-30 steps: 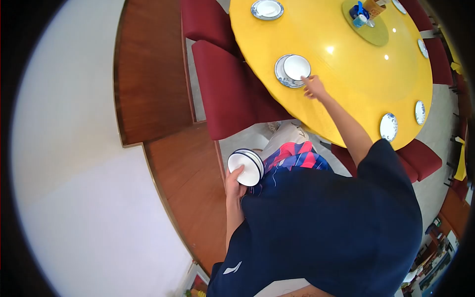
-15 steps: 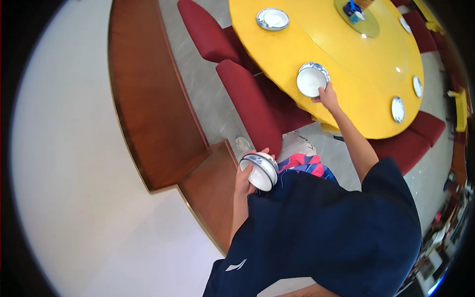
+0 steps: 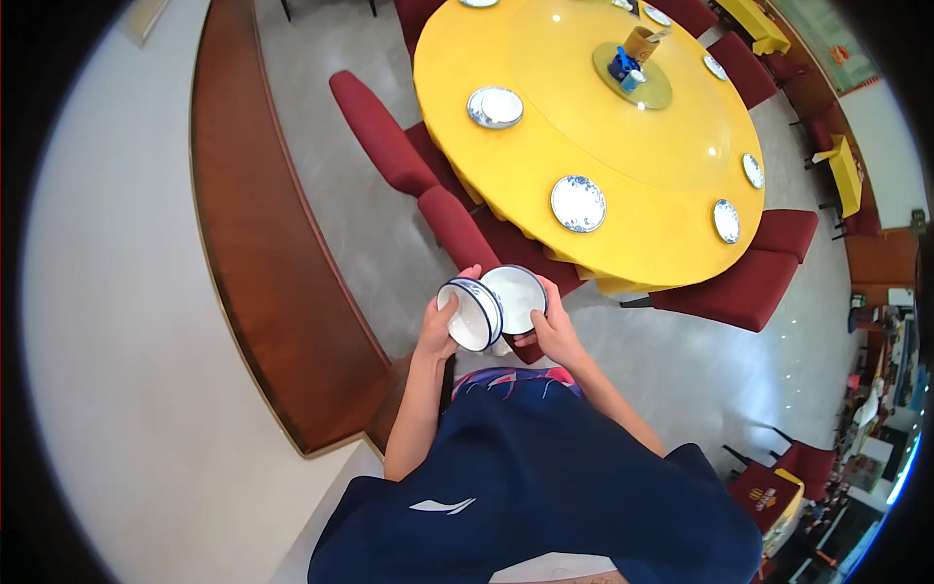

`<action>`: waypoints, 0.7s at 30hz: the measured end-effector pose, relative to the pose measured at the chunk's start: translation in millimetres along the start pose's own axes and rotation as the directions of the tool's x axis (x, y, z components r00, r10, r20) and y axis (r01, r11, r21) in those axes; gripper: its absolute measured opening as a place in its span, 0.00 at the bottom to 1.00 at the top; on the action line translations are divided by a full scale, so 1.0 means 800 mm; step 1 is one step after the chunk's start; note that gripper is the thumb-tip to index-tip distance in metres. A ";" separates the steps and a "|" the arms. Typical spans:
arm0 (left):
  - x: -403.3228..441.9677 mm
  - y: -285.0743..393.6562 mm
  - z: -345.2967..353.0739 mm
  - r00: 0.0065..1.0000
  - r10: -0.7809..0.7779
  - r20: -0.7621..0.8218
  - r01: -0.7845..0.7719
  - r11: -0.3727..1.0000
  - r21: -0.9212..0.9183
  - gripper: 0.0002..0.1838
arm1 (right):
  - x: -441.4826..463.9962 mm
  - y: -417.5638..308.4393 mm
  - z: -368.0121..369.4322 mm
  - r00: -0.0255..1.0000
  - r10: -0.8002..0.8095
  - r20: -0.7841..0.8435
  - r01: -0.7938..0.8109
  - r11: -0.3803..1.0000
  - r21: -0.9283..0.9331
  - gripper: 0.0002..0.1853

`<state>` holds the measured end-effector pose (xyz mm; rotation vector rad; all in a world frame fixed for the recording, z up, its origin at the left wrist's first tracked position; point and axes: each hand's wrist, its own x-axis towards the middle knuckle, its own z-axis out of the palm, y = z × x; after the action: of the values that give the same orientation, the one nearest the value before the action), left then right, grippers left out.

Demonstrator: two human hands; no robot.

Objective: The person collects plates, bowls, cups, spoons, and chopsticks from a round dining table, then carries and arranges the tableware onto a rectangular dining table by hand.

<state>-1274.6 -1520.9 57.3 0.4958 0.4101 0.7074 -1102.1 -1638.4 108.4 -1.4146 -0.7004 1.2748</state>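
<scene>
My left hand [image 3: 440, 326] grips a small stack of white bowls [image 3: 470, 316] with dark blue rims, tilted on their side. Beside it, my right hand [image 3: 552, 324] holds a single white bowl [image 3: 514, 297] by its edge, thumb over the rim. The single bowl's rim meets or overlaps the stack in front of my body; whether they touch I cannot tell. On the near side of the yellow table [image 3: 525, 185] lies a blue-patterned plate [image 3: 579, 203] with nothing on it. Farther left, another plate [image 3: 475, 109] carries a bowl [image 3: 502, 107].
Red chairs [image 3: 384, 131] ring the table, one [image 3: 725, 287] at its right. A glass turntable bears a round stand [image 3: 657, 92] with a brown container [image 3: 641, 44]. More plates [image 3: 727, 222] sit along the right edge. A brown wooden ledge [image 3: 263, 263] runs along my left.
My right hand has drawn back from the plate on the table with a bowl, bringing it to the stack in my left hand. The view has shifted, showing more of the table.
</scene>
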 end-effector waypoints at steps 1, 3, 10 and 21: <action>0.001 0.007 0.003 1.000 -0.026 0.003 0.026 0.999 0.039 0.30 | 0.002 -0.009 -0.001 1.000 -0.019 -0.008 0.019 1.000 0.024 0.30; 0.002 0.017 0.008 0.999 -0.051 0.005 0.050 0.991 0.121 0.31 | 0.007 -0.017 -0.008 0.998 0.001 0.068 0.002 0.999 -0.050 0.29; 0.030 0.045 -0.005 0.944 -0.324 -0.060 0.328 0.902 0.280 0.21 | 0.048 -0.006 -0.002 0.991 -0.122 0.050 0.126 0.988 -0.092 0.24; 0.097 0.169 -0.104 0.978 -0.141 -0.153 0.162 0.979 0.128 0.19 | 0.192 -0.061 0.157 0.939 -0.309 -0.152 0.232 0.893 -0.386 0.21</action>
<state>-1332.5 -1353.8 51.1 0.5413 0.6295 0.5701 -1170.4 -1446.3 120.5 -1.6519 -0.9867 0.7859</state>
